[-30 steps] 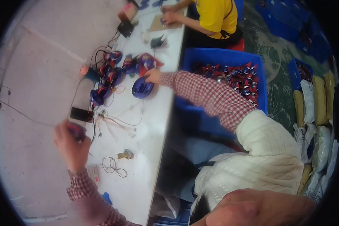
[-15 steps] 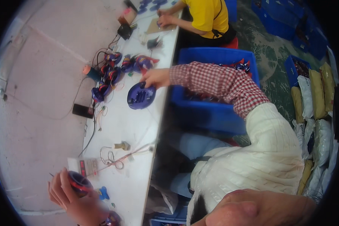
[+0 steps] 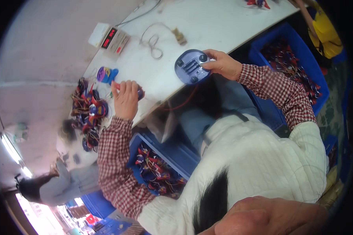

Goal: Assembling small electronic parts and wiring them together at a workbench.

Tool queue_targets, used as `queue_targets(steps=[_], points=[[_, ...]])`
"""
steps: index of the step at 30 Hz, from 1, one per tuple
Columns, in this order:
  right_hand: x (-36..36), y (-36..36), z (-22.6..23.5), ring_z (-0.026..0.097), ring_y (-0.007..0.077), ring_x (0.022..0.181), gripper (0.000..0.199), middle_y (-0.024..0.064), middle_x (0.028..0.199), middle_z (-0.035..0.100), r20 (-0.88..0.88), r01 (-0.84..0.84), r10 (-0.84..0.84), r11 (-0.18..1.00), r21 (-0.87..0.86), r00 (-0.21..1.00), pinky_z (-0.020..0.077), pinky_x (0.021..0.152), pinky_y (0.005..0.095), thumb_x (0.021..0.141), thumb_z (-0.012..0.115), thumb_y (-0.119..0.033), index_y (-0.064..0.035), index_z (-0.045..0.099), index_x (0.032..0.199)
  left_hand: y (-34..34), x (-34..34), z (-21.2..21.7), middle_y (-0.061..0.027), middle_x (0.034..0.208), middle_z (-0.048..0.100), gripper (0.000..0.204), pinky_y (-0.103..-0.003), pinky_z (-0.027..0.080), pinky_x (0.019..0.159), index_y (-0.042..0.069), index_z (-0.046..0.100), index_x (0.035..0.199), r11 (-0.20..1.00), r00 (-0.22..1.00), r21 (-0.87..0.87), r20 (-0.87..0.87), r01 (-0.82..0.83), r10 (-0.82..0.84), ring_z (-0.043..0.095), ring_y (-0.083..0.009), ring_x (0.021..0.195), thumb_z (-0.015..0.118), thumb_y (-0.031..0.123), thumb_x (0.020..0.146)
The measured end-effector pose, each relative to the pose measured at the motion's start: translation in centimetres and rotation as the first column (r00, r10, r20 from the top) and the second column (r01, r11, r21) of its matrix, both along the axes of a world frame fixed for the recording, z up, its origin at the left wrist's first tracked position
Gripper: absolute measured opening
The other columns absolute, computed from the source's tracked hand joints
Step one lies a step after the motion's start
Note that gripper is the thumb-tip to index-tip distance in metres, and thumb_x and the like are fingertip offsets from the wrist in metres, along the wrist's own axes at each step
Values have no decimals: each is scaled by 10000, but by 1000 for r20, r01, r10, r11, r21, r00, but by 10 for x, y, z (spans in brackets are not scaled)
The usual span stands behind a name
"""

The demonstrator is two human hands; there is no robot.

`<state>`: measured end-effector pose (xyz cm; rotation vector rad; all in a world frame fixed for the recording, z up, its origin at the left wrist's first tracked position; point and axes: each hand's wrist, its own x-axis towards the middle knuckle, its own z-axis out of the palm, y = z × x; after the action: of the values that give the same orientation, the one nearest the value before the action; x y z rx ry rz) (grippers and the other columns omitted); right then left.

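Note:
Between the thumb and fingers of my right hand (image 3: pixel 225 65) is a round purple plastic base (image 3: pixel 190 70), held at the table's near edge. Its ribbed underside with slots and dark round knobs faces up. My left hand (image 3: pixel 125 98) is closed over a red and purple toy part (image 3: pixel 141 93), which the fingers mostly hide. A thin red wire runs between the two hands, below the table edge. Just beyond my left hand lies a small blue and purple piece (image 3: pixel 107 74) on the white table (image 3: pixel 161 70).
Wired red and purple toy parts (image 3: pixel 93 109) pile up at the table's left. A meter with a red display (image 3: pixel 114 39) and a cable with a connector (image 3: pixel 179 36) lie farther back. Blue bins of parts stand below (image 3: pixel 176 160) and right (image 3: pixel 321 74). Other people sit nearby.
My view has swung leftward. My right hand has brought the purple base back from the far table toward me, nearer my left hand. My left hand still grips the red and purple part.

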<state>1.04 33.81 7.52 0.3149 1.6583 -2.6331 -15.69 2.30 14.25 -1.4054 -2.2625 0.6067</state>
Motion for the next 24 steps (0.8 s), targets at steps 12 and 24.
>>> queue_targets(steps=[12, 24], points=[[-47, -9, -1, 590, 182, 942, 449, 154, 1132, 587, 34, -44, 34, 928, 369, 999, 504, 842, 254, 827, 580, -45, 33, 499, 1262, -22, -44, -51, -58, 1153, 484, 315, -544, 180, 1103, 116, 484, 1156, 995, 997, 89, 57, 41, -46, 411, -236, 1221, 516, 145, 844], [-102, 13, -8, 589, 192, 987, 390, 138, 1137, 617, 51, -112, 105, 726, 679, 993, 473, 892, 253, 842, 564, -99, 29, 563, 1211, -6, -51, -60, -33, 1302, 436, 477, -551, 198, 1080, 172, 446, 1304, 999, 998, -35, 55, -12, 14, 378, -234, 1275, 530, 139, 836]])
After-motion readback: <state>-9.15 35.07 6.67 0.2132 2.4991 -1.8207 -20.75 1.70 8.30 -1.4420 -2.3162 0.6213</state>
